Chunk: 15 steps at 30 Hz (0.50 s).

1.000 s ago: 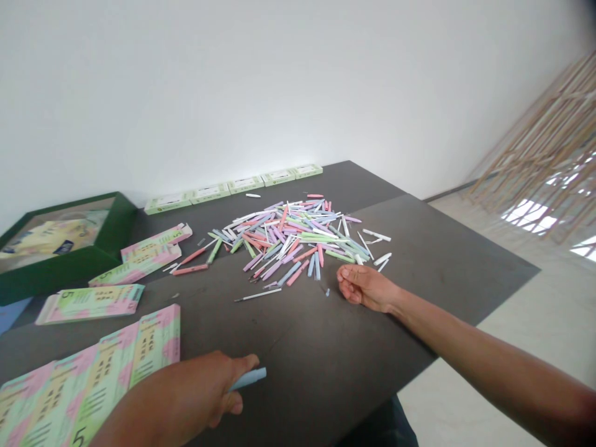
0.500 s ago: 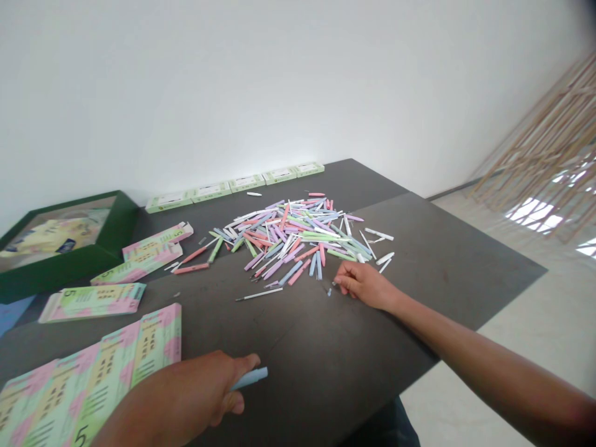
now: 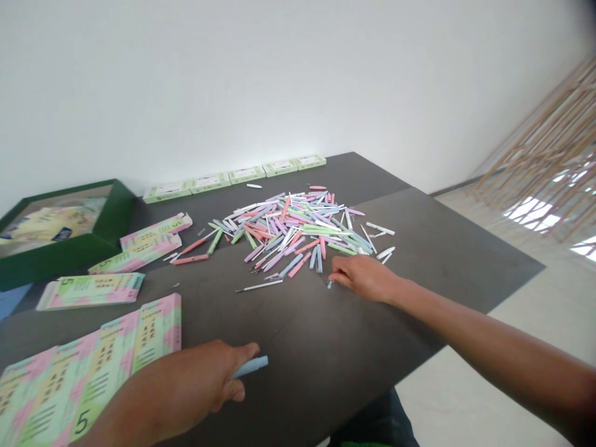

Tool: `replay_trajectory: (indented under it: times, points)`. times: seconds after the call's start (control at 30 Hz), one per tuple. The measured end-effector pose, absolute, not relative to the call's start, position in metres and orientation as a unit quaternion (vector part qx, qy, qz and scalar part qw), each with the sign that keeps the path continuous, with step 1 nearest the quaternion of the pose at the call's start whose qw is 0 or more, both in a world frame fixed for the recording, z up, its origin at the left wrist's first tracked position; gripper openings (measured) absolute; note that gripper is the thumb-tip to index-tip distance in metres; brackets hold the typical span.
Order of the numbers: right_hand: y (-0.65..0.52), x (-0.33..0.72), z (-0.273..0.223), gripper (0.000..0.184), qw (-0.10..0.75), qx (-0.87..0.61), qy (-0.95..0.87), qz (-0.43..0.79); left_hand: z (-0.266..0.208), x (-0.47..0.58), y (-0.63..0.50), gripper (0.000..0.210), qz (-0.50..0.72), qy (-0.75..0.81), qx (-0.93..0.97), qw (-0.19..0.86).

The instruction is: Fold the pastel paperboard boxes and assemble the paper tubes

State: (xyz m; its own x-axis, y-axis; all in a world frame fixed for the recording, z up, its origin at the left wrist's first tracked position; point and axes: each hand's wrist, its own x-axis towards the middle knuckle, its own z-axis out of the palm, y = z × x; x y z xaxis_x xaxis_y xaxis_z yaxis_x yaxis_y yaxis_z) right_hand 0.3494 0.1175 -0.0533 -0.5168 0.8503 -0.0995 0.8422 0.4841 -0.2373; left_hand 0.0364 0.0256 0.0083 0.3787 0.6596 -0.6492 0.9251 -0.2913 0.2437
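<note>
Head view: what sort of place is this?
Probably an indoor work area, perhaps a small workshop; I can't be sure. Signs: a dark table with a loose heap of pens, and slim boxes lined up along the plain wall.

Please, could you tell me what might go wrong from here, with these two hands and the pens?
The small pale-blue piece beside the right hand's fingertips might be flicked away, being so tiny. That hand is also close to the loose pile of pastel plastic pens, so it could knock some aside. The slim light-blue plastic tube sticks out of the left hand and might slip.
</note>
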Motion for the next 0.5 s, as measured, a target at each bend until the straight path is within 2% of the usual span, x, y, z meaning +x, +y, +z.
replay_trajectory:
  times: [0.5]
  points:
    - [0.1167,0.3429,-0.0475,0.031,-0.052,-0.48,-0.872,0.086,0.0133,0.0405,0.0273,0.052,-0.224,0.522,0.769,0.294]
